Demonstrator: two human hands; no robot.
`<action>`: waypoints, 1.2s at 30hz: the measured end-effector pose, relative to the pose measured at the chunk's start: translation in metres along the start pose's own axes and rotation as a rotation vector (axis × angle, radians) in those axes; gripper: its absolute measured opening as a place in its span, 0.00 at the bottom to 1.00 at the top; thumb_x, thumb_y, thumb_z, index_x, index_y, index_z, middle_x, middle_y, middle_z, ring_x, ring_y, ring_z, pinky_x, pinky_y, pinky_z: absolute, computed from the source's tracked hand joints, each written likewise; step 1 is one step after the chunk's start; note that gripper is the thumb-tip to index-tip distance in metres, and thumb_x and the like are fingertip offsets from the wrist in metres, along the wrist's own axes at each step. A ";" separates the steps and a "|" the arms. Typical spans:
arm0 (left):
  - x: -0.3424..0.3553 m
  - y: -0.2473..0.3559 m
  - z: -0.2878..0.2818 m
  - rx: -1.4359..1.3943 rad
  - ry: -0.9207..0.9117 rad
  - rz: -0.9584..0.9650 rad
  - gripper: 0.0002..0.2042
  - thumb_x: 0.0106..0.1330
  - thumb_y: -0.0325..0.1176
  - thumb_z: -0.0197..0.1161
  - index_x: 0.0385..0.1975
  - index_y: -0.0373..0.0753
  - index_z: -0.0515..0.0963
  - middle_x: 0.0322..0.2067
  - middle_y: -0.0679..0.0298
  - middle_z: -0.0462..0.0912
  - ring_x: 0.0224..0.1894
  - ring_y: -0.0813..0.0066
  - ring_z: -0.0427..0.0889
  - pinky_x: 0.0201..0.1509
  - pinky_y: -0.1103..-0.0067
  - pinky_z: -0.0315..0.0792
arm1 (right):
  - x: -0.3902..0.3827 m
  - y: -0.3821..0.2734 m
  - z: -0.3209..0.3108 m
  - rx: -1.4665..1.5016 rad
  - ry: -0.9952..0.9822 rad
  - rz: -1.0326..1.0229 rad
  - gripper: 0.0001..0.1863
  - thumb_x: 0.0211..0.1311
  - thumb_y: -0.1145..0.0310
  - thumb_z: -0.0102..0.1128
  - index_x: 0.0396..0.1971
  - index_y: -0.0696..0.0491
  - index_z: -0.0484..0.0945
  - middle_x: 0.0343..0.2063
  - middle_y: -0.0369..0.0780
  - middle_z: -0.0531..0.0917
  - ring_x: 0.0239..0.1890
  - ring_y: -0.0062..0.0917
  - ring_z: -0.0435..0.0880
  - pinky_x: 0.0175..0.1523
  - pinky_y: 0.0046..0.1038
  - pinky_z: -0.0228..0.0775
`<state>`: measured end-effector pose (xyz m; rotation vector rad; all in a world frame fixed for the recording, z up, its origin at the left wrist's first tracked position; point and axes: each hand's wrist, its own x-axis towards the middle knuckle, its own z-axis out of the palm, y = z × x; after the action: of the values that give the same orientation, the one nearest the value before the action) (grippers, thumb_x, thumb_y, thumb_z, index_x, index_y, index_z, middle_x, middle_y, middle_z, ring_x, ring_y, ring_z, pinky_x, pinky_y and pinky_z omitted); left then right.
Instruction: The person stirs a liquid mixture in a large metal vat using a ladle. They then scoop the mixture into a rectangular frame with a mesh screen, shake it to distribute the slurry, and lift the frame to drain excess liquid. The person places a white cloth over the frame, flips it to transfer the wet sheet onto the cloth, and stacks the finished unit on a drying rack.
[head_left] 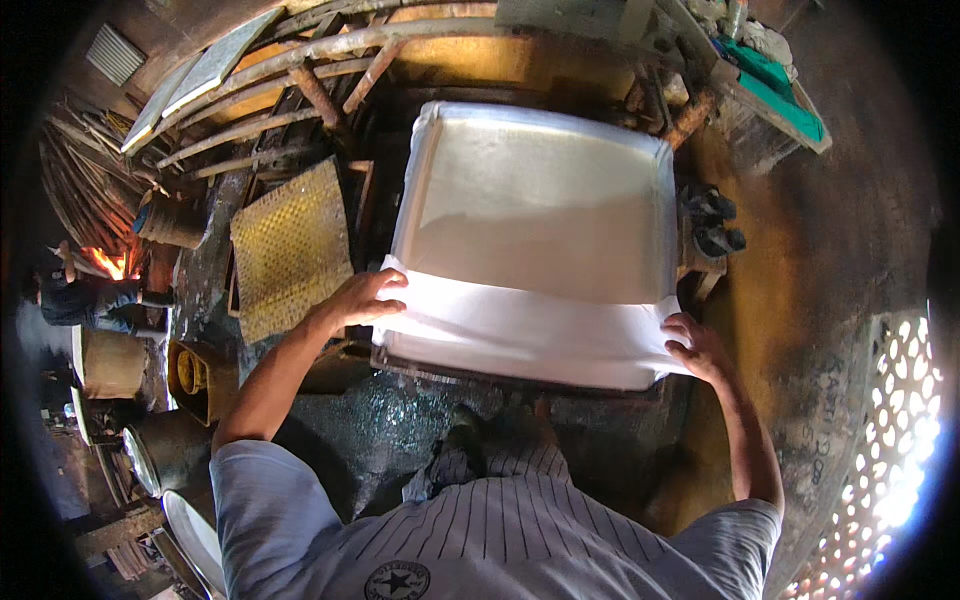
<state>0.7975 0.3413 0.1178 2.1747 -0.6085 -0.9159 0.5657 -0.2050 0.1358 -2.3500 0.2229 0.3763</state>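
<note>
A large rectangular frame or tray point(545, 195) lined with pale cloth stands in front of me, filled with a smooth cream-coloured mass. White cloth point(530, 325) lies over its near part, and the far part of the mass shows bare. My left hand point(368, 298) grips the cloth at the left rim with bent fingers. At the right rim my right hand point(695, 347) pinches the cloth near the corner. Both hands sit at about the same distance from me. What lies under the cloth is hidden.
A yellow woven panel point(290, 250) leans left of the tray. Wooden poles point(330, 50) run behind it. Dark sandals point(712, 220) rest on a stool at the right. Far left, a person point(90, 300) is near a fire point(105, 262). Buckets point(165, 450) line the left side.
</note>
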 end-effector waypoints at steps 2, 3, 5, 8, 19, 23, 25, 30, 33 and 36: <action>-0.043 0.002 0.014 0.060 -0.199 -0.183 0.31 0.59 0.50 0.64 0.60 0.42 0.68 0.42 0.54 0.82 0.44 0.68 0.80 0.49 0.70 0.74 | -0.047 -0.002 0.014 -0.096 -0.204 0.164 0.14 0.57 0.65 0.59 0.44 0.49 0.76 0.34 0.38 0.84 0.34 0.24 0.82 0.39 0.32 0.75; -0.069 0.027 0.016 -0.019 -0.321 -0.274 0.29 0.59 0.47 0.65 0.58 0.39 0.70 0.41 0.56 0.83 0.44 0.70 0.81 0.49 0.73 0.75 | -0.069 -0.040 0.008 -0.204 -0.424 0.375 0.12 0.57 0.65 0.59 0.42 0.48 0.78 0.31 0.36 0.84 0.34 0.24 0.82 0.39 0.30 0.74; -0.111 -0.033 0.039 -0.228 -0.540 -0.101 0.24 0.60 0.43 0.64 0.52 0.34 0.75 0.39 0.58 0.84 0.40 0.72 0.83 0.45 0.74 0.77 | -0.135 0.011 0.027 0.097 -0.519 0.245 0.08 0.54 0.64 0.60 0.33 0.46 0.83 0.29 0.35 0.84 0.33 0.22 0.81 0.40 0.26 0.73; -0.176 -0.024 0.057 -0.389 -0.826 -0.424 0.19 0.61 0.40 0.64 0.46 0.32 0.79 0.36 0.60 0.85 0.38 0.72 0.83 0.44 0.74 0.77 | -0.185 -0.023 0.040 0.049 -0.766 0.403 0.08 0.50 0.64 0.60 0.29 0.46 0.85 0.25 0.32 0.85 0.30 0.17 0.81 0.36 0.23 0.72; -0.015 -0.145 0.036 -0.132 0.205 -0.372 0.19 0.58 0.49 0.62 0.33 0.37 0.80 0.32 0.63 0.84 0.36 0.70 0.80 0.47 0.73 0.71 | -0.009 0.177 0.056 0.550 0.027 0.258 0.09 0.59 0.66 0.49 0.35 0.53 0.76 0.35 0.30 0.80 0.33 0.19 0.74 0.39 0.23 0.65; 0.135 -0.056 -0.022 -0.655 0.671 -0.435 0.24 0.60 0.53 0.60 0.38 0.34 0.78 0.32 0.59 0.82 0.37 0.70 0.79 0.45 0.77 0.70 | 0.136 0.103 -0.004 0.912 0.265 0.481 0.37 0.57 0.63 0.54 0.68 0.47 0.54 0.69 0.36 0.56 0.63 0.25 0.63 0.65 0.40 0.51; 0.188 -0.036 -0.054 -0.368 0.630 -0.379 0.25 0.57 0.53 0.64 0.38 0.34 0.79 0.33 0.57 0.83 0.38 0.68 0.81 0.44 0.76 0.72 | 0.196 0.087 -0.024 0.797 0.239 0.534 0.40 0.54 0.59 0.59 0.67 0.50 0.54 0.68 0.40 0.55 0.64 0.29 0.60 0.66 0.43 0.47; 0.264 -0.099 -0.100 0.359 0.609 -0.459 0.22 0.43 0.47 0.75 0.27 0.33 0.82 0.27 0.52 0.83 0.30 0.58 0.84 0.35 0.69 0.76 | 0.285 0.113 -0.058 0.652 0.071 0.549 0.34 0.48 0.67 0.67 0.58 0.51 0.64 0.57 0.39 0.67 0.57 0.31 0.69 0.55 0.43 0.64; 0.278 -0.072 -0.093 0.655 0.650 -0.360 0.17 0.44 0.42 0.75 0.26 0.35 0.82 0.21 0.56 0.83 0.26 0.62 0.83 0.33 0.70 0.76 | 0.261 0.135 -0.088 0.972 0.315 0.339 0.15 0.48 0.73 0.70 0.36 0.51 0.75 0.31 0.34 0.79 0.31 0.23 0.79 0.33 0.28 0.73; 0.259 -0.122 -0.124 -0.229 0.848 -0.391 0.12 0.48 0.37 0.74 0.28 0.38 0.82 0.26 0.62 0.83 0.26 0.73 0.80 0.27 0.77 0.75 | 0.245 0.188 -0.108 0.599 0.796 0.232 0.09 0.50 0.76 0.64 0.27 0.50 0.71 0.25 0.30 0.75 0.23 0.19 0.73 0.26 0.23 0.65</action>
<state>1.0749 0.3076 -0.0203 2.2302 0.3232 -0.1544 0.7682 -0.4270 0.0072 -1.7610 0.8559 -0.4881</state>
